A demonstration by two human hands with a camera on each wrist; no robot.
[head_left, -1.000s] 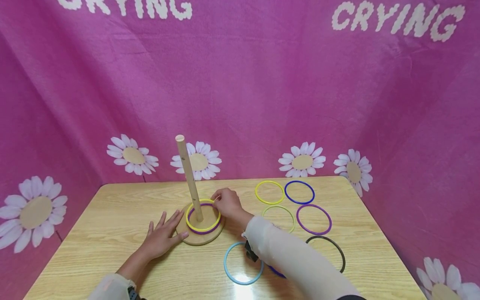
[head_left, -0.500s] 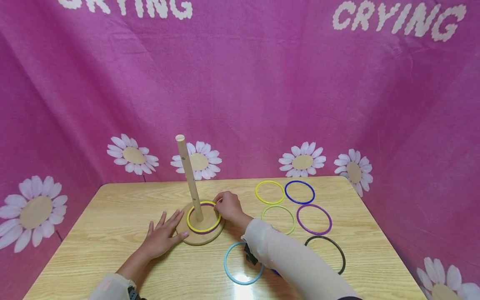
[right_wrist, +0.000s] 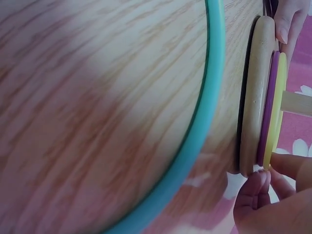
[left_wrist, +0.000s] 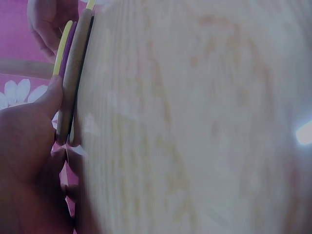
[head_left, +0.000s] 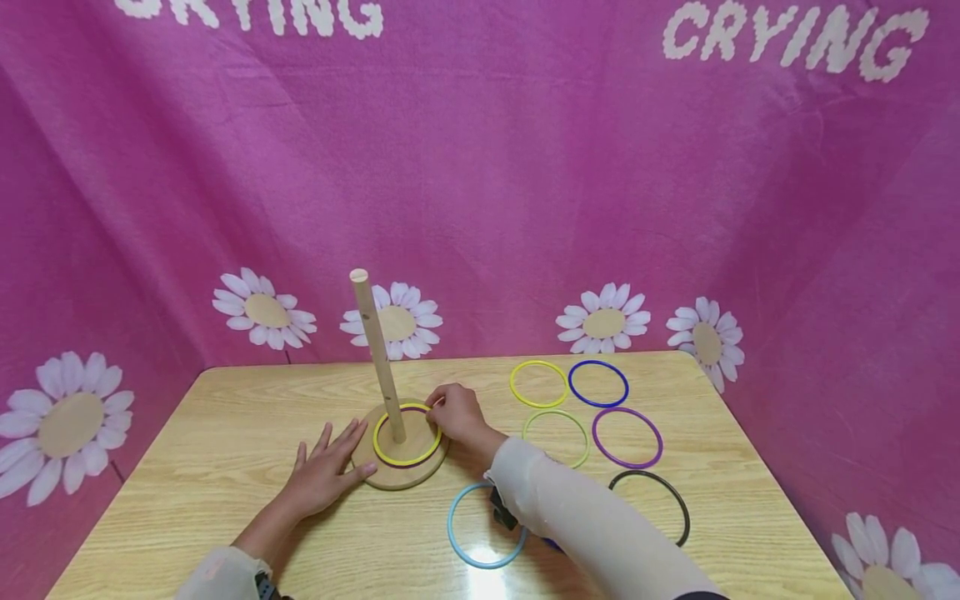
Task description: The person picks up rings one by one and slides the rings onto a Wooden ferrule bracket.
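Note:
A wooden peg [head_left: 379, 354] stands upright on a round wooden base [head_left: 397, 480] left of the table's middle. Round the peg, low at the base, are a purple ring [right_wrist: 267, 109] and a yellow ring [right_wrist: 276, 112] directly above it. My right hand [head_left: 459, 414] pinches the right side of the yellow ring between thumb and fingers. With fingers spread, my left hand [head_left: 324, 479] rests against the left edge of the base. The left wrist view shows the left thumb [left_wrist: 51, 97] by the base and rings.
On the right of the table [head_left: 720, 467] lie a yellow ring [head_left: 512, 385], blue ring [head_left: 627, 385], lime ring [head_left: 588, 450], purple ring [head_left: 662, 442] and black ring [head_left: 686, 512]. A light blue ring [head_left: 452, 537] and another dark blue ring [head_left: 552, 545] lie near the right forearm, partly covered.
The yellow ring on the peg has come down slightly, closer over the purple one. My right hand has lowered a little with it. The left hand has stayed in place.

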